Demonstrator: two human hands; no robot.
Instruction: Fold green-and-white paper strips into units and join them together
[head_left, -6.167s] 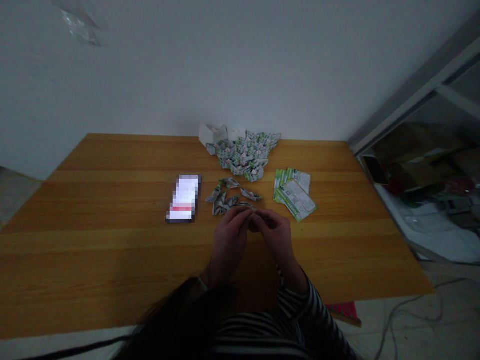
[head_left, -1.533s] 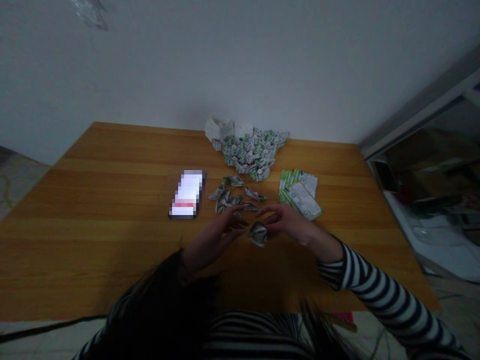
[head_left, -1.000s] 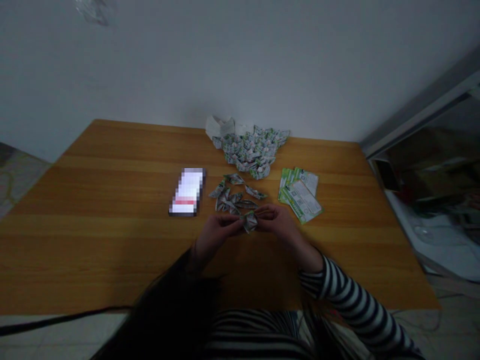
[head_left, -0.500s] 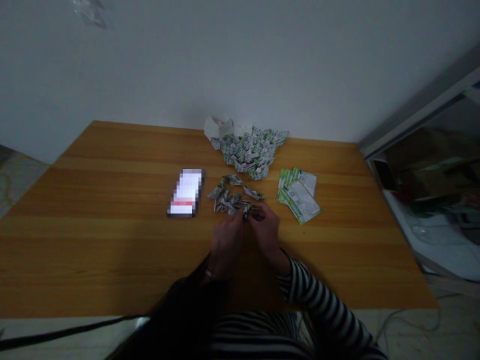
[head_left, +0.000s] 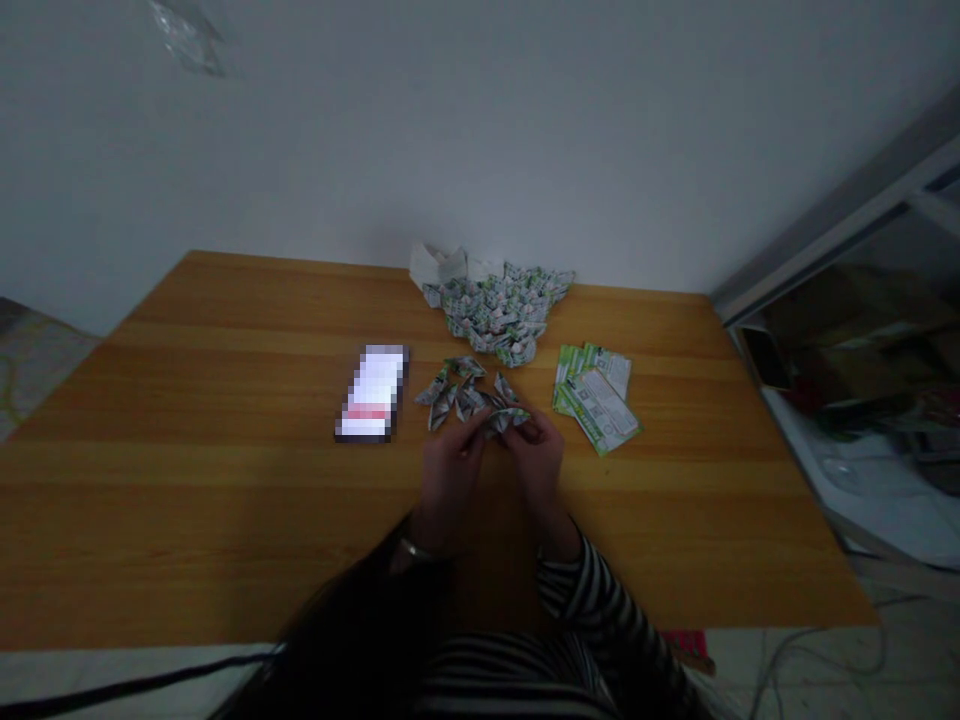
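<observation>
- Over the near half of the wooden table (head_left: 225, 540), the left hand (head_left: 450, 470) and right hand (head_left: 538, 468) meet, their fingertips (head_left: 527, 430) pressed together on a small folded paper piece (head_left: 508, 420)
- A tight pinch right by the crease should keep the folds from slipping
- Just beyond lie loose folded paper pieces (head_left: 452, 395)
- To their left is a phone (head_left: 371, 392), to their right green-printed leaflets (head_left: 597, 402)
- Farthest, a heap of folded paper pieces (head_left: 491, 315)

My head camera, looking forward and down.
It sits above my chest, facing my hands (head_left: 450, 480) on the near wooden table (head_left: 187, 520), with the wall (head_left: 480, 130) beyond.
</observation>
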